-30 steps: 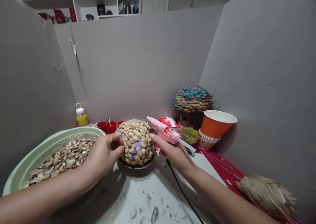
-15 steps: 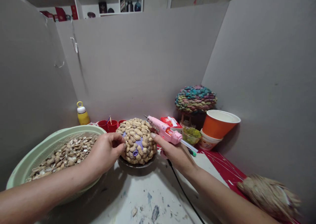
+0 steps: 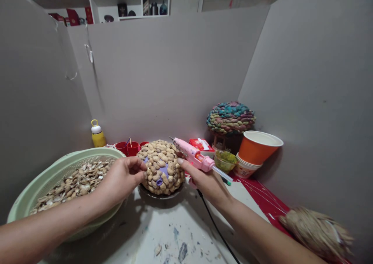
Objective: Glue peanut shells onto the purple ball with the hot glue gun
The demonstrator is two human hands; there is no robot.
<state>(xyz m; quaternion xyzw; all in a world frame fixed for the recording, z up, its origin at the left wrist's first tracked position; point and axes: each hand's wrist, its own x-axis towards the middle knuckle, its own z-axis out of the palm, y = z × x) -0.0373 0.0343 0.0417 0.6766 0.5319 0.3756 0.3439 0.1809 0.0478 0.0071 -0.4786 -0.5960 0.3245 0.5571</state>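
On the pale table (image 3: 145, 237), a round ball of peanut shells (image 3: 159, 155) sits in a dark dish (image 3: 163, 197), with purple patches (image 3: 163, 170) showing at the front. The left hand (image 3: 121, 178) is at the ball's left side, thumb and finger bent close; I cannot tell if they pinch a shell. The right hand (image 3: 208, 184) is wrapped around a pink glue gun (image 3: 189, 152), whose tip points up and left near the ball's top. Left of the ball, a green basket (image 3: 21, 198) has loose shells (image 3: 75, 182). The step looks like sticking on shells. Next seems to call for a gentle press, with the gun's tip away from the fingers.
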